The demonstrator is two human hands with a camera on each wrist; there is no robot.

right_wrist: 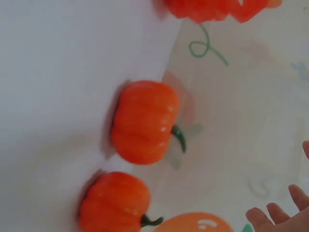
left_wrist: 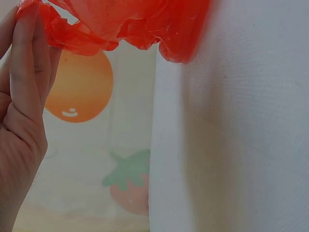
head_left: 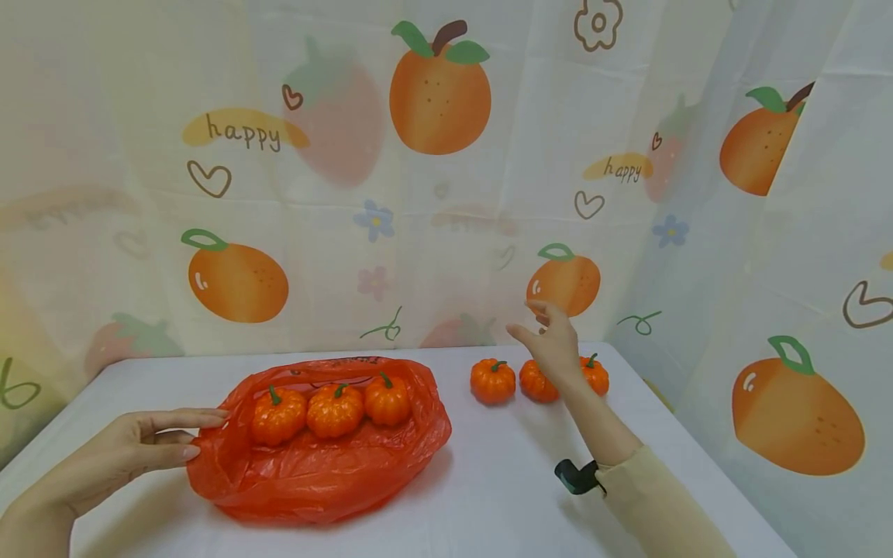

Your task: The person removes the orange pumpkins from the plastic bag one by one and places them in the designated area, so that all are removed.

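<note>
Okay, head view: red plastic bag [head_left: 314, 484] lies left of centre, long axis running left-right, mouth facing up. Three orange pumpkins inside: left one [head_left: 279, 418] with stem leaning up-left, middle one [head_left: 335, 412] up-right, right one [head_left: 387, 401] up-left. Left hand [head_left: 115, 459], lower left, pinches the bag's left rim. Right hand [head_left: 556, 341], right of centre, has fingers loosely spread, holding nothing, above a row of three loose pumpkins [head_left: 492, 382] on the white table [head_left: 481, 488]; hand and forearm partly cover two. Curtain [head_left: 335, 310] reads "happy" twice clearly; dark print on bag's back rim unreadable.

Left wrist view: fingers at upper left grip the crumpled bag edge.

Right wrist view: two loose pumpkins, centre and lower left, stems toward the right; bag at top edge; fingertips lower right, apart from pumpkins.
</note>
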